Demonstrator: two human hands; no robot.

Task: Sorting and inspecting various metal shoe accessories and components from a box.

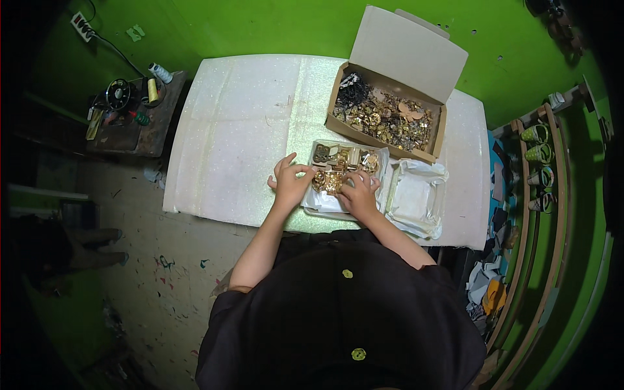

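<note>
Just past the dark shirt (390,286) at the bottom of the frame, I see the right hand (360,195) bent over a shallow tray (327,203) at mid-frame, fingertips at the gold-coloured pieces (333,183). The left hand (290,182) is at the tray's left side, thumb and forefinger drawn together, the other fingers spread. I cannot tell whether either grip has a piece pinched. The pieces lie clustered inside the tray. I judge them light, stiff and slick, so I'd take each by its rim between thumb and fingertip; thin ones might bend or scratch. Just right of the tray, a white lined container (416,188) rests on the pale counter (234,130). Farther up, right of centre, an open cardboard box (409,153) holds a loose metallic heap (390,123), probably prone to snagging.
</note>
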